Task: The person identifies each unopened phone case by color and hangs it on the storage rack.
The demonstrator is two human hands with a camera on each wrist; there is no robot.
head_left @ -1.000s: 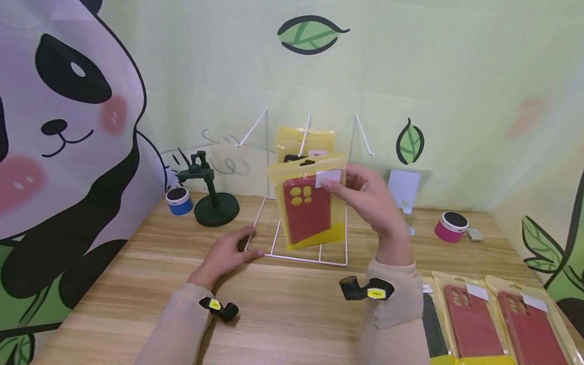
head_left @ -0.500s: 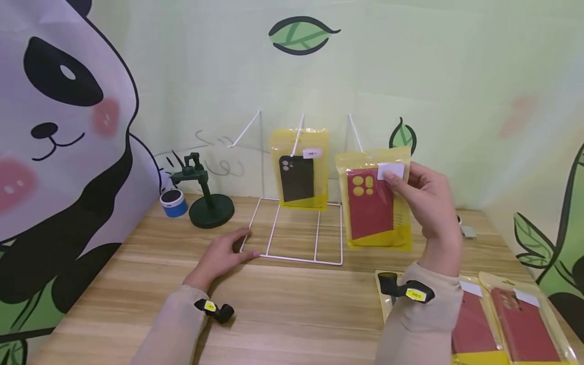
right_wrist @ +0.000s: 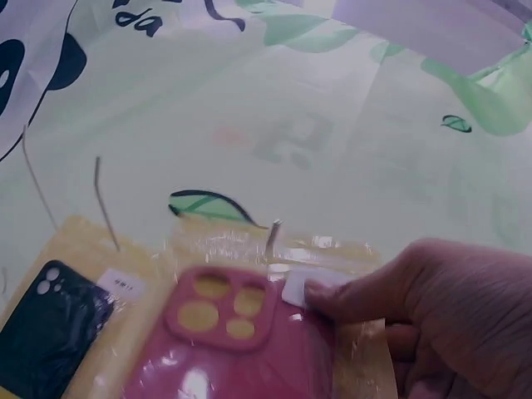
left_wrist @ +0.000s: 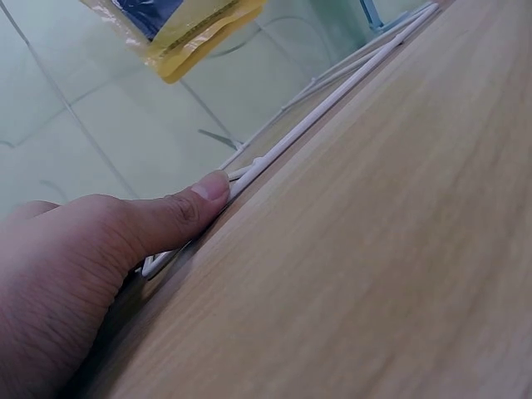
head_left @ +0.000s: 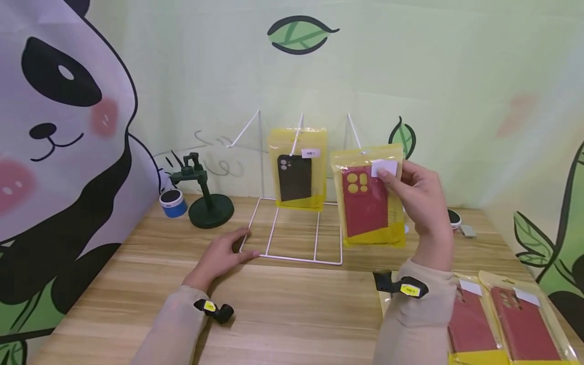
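Observation:
In the head view my right hand (head_left: 422, 197) pinches a bagged red phone case (head_left: 365, 200) by its upper right edge, thumb on the white label. The tip of the right hook (head_left: 357, 134) shows at the bag's top strip; I cannot tell how far it passes through the hole. A bagged black phone case (head_left: 295, 177) hangs from the middle hook. My left hand (head_left: 221, 256) holds the front left corner of the white wire rack (head_left: 301, 260). In the left wrist view its thumb (left_wrist: 187, 214) presses the front bar; the other fingers are mostly hidden.
More bagged phone cases (head_left: 524, 324) lie at the table's front right, partly behind my right sleeve. A dark green stand (head_left: 211, 210) and a blue round speaker (head_left: 173, 204) stand left of the rack. The left hook (head_left: 244, 128) bears nothing.
My right hand has carried the bagged red phone case from in front of the middle hook rightward to the right hook, then slightly left and up. My left hand keeps its place on the rack.

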